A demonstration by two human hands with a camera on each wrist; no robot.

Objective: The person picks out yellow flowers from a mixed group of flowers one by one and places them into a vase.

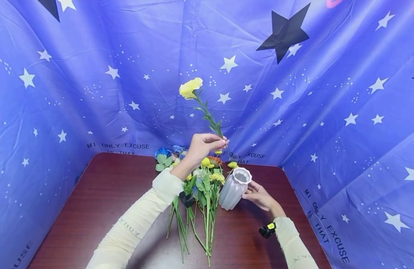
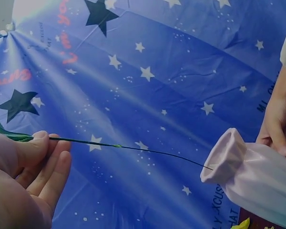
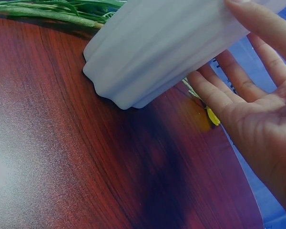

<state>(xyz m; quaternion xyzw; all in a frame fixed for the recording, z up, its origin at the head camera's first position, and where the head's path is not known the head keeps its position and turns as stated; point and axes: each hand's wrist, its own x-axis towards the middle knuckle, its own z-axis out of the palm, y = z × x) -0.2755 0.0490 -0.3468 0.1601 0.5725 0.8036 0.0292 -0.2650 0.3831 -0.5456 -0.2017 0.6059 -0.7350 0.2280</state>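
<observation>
My left hand (image 1: 204, 149) pinches the stem of a yellow carnation (image 1: 191, 88) between thumb and fingers, its bloom raised against the backdrop. In the left wrist view the thin stem (image 2: 148, 150) runs from the fingertips to the mouth of a white vase (image 2: 260, 176), its end just inside the scalloped rim. My right hand (image 1: 260, 196) holds the fluted vase (image 1: 232, 190) from the right side, thumb on the near face and fingers behind. The vase tilts, mouth toward me; its base shows at the table in the right wrist view.
A pile of flowers with long green stems (image 1: 208, 231) lies left of the vase, with yellow blooms (image 1: 217, 178), an orange one (image 1: 215, 160) and a blue rose (image 1: 162, 152). The dark red wooden table (image 1: 109, 209) meets a blue star-patterned cloth (image 1: 153, 74) on its far and side edges.
</observation>
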